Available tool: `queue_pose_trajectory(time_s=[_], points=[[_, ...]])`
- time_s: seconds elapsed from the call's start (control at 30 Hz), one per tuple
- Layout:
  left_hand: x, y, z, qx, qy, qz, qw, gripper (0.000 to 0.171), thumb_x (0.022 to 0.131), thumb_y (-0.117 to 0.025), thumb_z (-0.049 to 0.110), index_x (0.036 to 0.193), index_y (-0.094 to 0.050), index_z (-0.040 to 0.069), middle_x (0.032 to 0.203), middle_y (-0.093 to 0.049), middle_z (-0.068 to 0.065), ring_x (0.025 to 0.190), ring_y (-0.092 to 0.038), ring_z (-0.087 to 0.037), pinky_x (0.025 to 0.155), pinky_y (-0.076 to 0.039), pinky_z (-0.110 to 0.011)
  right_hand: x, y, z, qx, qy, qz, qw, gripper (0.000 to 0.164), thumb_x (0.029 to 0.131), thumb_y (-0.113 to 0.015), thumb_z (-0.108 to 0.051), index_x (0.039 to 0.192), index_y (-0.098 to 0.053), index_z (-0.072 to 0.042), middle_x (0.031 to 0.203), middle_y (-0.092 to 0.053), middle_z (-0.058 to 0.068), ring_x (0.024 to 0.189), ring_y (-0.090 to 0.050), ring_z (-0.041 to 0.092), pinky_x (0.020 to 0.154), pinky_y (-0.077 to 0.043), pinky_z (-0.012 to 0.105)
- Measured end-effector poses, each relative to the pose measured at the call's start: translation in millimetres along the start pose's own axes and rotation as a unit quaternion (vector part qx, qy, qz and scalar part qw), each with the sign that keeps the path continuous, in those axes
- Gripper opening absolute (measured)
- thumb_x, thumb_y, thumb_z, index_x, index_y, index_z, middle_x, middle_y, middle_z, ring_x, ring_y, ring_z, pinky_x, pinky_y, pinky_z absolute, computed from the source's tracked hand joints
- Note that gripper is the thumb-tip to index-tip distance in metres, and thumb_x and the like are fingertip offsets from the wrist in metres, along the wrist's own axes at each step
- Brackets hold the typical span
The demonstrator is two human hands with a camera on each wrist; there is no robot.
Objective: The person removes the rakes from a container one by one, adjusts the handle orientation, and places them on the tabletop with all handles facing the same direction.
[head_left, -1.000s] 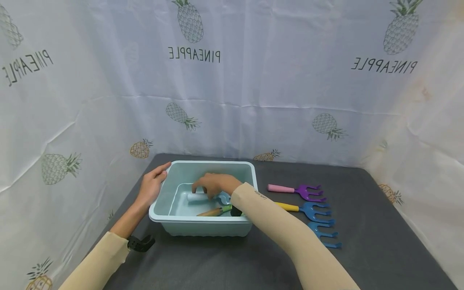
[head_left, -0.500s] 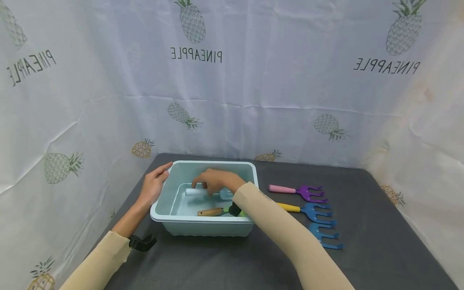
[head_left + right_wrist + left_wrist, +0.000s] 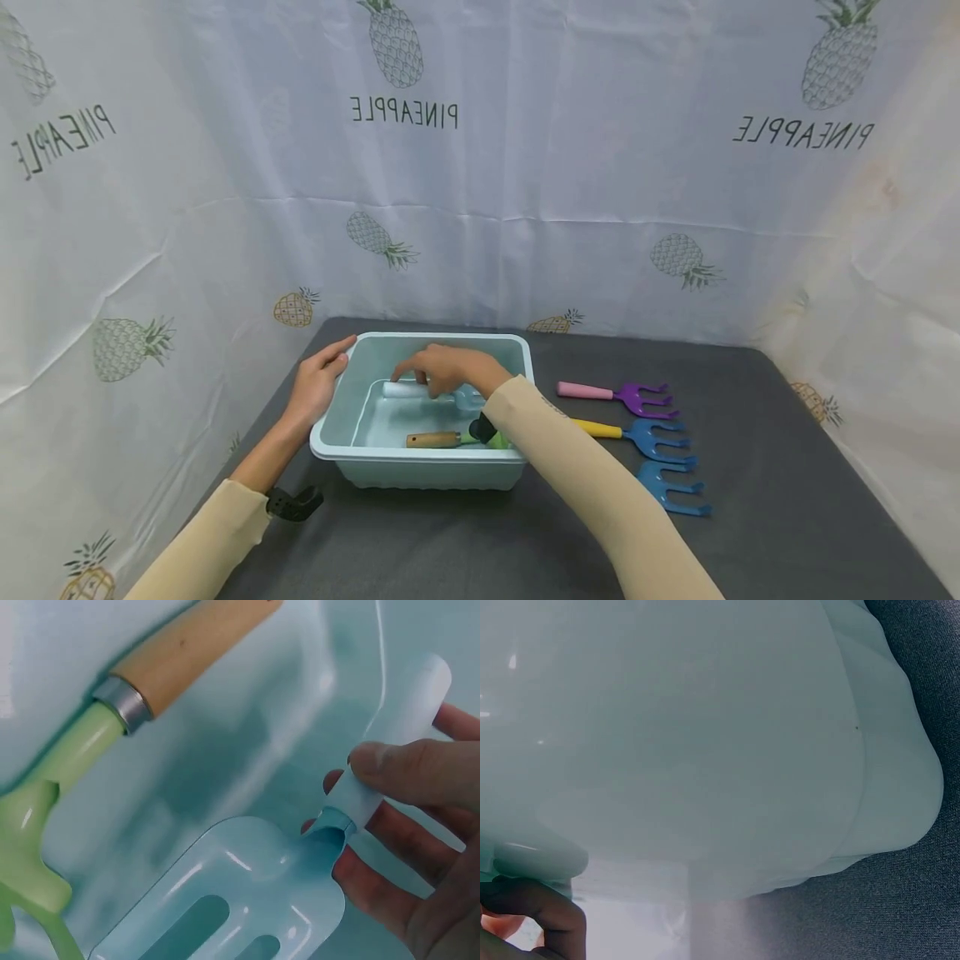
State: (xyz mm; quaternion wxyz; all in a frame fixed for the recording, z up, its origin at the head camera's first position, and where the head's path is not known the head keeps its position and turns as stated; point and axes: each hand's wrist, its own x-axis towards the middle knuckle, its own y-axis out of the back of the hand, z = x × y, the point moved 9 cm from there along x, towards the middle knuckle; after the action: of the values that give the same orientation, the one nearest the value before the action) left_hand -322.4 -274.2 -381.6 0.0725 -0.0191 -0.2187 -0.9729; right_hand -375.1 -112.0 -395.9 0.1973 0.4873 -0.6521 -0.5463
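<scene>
My right hand [image 3: 450, 369] is inside the pale blue plastic basin [image 3: 431, 475]. It grips the white handle [image 3: 405, 712] of a light blue slotted garden shovel [image 3: 247, 877], thumb on one side and fingers on the other. In the head view, the shovel's head is partly behind the hand and sleeve. Nearer the basin's front wall lies a green garden fork [image 3: 30, 847] with a wooden handle [image 3: 431, 440]; a dark wristband partly covers it in the head view. My left hand [image 3: 315, 385] holds the basin's left rim, its bent fingers [image 3: 562, 922] showing in the left wrist view.
Right of the basin, a purple fork with a pink handle [image 3: 585, 391], a blue fork with a yellow handle [image 3: 652, 437] and another blue fork [image 3: 663, 487] lie on the dark tabletop [image 3: 750, 467]. A pineapple-print curtain [image 3: 525, 167] surrounds the table's back and sides.
The right hand has shifted slightly toward the back of the basin, and the slotted shovel's handle has moved back with it. The left hand stays on the rim.
</scene>
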Motion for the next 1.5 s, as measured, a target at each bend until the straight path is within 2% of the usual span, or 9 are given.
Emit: queue_pose_trajectory(time_s=[0.13,0.4,0.53,0.73,0.87,1.1,1.33,1.43,1.5], points=[[-1.1,0.3,-1.0,0.001,0.004,0.002,1.0,0.048,0.113,-0.04,0.024,0.159,-0.042,0.011,0.166,-0.037,-0.015,0.154,-0.034,-0.038,0.123,-0.033,-0.055,-1.2,3.2,-4.6,0.004,0.007,0.002,1.0,0.075,0.093,-0.059,0.009,0.151,-0.05,-0.037,0.119,-0.066,0.002,0.088,-0.061,0.014,0.066,-0.048,0.022],[-1.3,0.5,-0.6,-0.005,0.005,0.003,1.0,0.047,0.113,-0.04,0.023,0.158,-0.043,0.011,0.165,-0.04,-0.015,0.153,-0.037,-0.036,0.119,-0.038,-0.051,-6.1,16.3,-14.0,0.008,0.026,0.02,0.999,0.077,0.091,-0.056,0.01,0.152,-0.049,-0.037,0.124,-0.067,0.003,0.102,-0.063,0.013,0.071,-0.049,0.024],[-1.6,2.4,0.4,0.0,0.004,0.005,1.0,0.047,0.113,-0.04,0.022,0.158,-0.042,0.01,0.165,-0.039,-0.016,0.154,-0.034,-0.036,0.121,-0.036,-0.052,-11.9,26.1,-21.5,0.004,0.04,0.031,0.999,0.077,0.092,-0.053,0.01,0.152,-0.048,-0.037,0.125,-0.067,0.002,0.104,-0.062,0.013,0.072,-0.047,0.025],[-0.8,4.5,2.4,0.008,-0.002,0.006,1.0,0.047,0.113,-0.04,0.021,0.158,-0.042,0.008,0.166,-0.038,-0.017,0.155,-0.032,-0.037,0.124,-0.032,-0.054,-27.7,43.5,-33.7,-0.002,0.067,0.056,0.996,0.074,0.095,-0.051,0.009,0.156,-0.046,-0.032,0.129,-0.068,0.006,0.091,-0.067,0.014,0.068,-0.048,0.023],[-1.3,4.7,3.2,0.004,-0.003,0.002,1.0,0.047,0.113,-0.039,0.021,0.158,-0.042,0.008,0.166,-0.037,-0.017,0.156,-0.031,-0.038,0.124,-0.032,-0.055,-37.4,51.6,-40.9,-0.007,0.068,0.062,0.996,0.074,0.096,-0.049,0.009,0.158,-0.044,-0.033,0.13,-0.068,0.006,0.084,-0.066,0.012,0.064,-0.046,0.022],[-1.0,1.4,2.4,0.005,-0.007,-0.001,1.0,0.047,0.113,-0.04,0.021,0.158,-0.042,0.008,0.165,-0.038,-0.018,0.155,-0.033,-0.038,0.122,-0.033,-0.054,-58.9,63.7,-50.9,-0.025,0.067,0.072,0.995,0.076,0.095,-0.047,0.008,0.158,-0.043,-0.035,0.141,-0.065,0.004,0.109,-0.068,0.016,0.061,-0.041,0.021],[-2.2,0.9,1.5,0.002,0.006,-0.001,1.0,0.047,0.113,-0.039,0.023,0.158,-0.042,0.011,0.165,-0.04,-0.016,0.152,-0.038,-0.036,0.117,-0.039,-0.05,-92.5,89.4,-60.6,-0.027,0.066,0.108,0.992,0.077,0.094,-0.045,0.011,0.157,-0.045,-0.033,0.15,-0.06,0.002,0.118,-0.068,0.02,0.055,-0.035,0.022],[-2.2,0.0,1.1,-0.002,0.01,-0.005,0.9999,0.048,0.113,-0.039,0.024,0.159,-0.042,0.012,0.165,-0.039,-0.016,0.151,-0.039,-0.037,0.116,-0.04,-0.05,-106.6,98.6,-62.7,-0.036,0.072,0.122,0.989,0.077,0.093,-0.045,0.012,0.157,-0.045,-0.03,0.153,-0.058,-0.001,0.084,-0.062,0.017,0.059,-0.035,0.023],[-2.4,0.0,0.6,-0.003,0.013,-0.005,0.9999,0.048,0.113,-0.038,0.023,0.16,-0.041,0.012,0.166,-0.038,-0.016,0.152,-0.038,-0.037,0.118,-0.04,-0.052,-114.8,102.9,-63.7,-0.043,0.074,0.127,0.988,0.077,0.092,-0.045,0.013,0.157,-0.045,-0.028,0.153,-0.057,-0.002,0.074,-0.05,0.016,0.063,-0.038,0.024]])
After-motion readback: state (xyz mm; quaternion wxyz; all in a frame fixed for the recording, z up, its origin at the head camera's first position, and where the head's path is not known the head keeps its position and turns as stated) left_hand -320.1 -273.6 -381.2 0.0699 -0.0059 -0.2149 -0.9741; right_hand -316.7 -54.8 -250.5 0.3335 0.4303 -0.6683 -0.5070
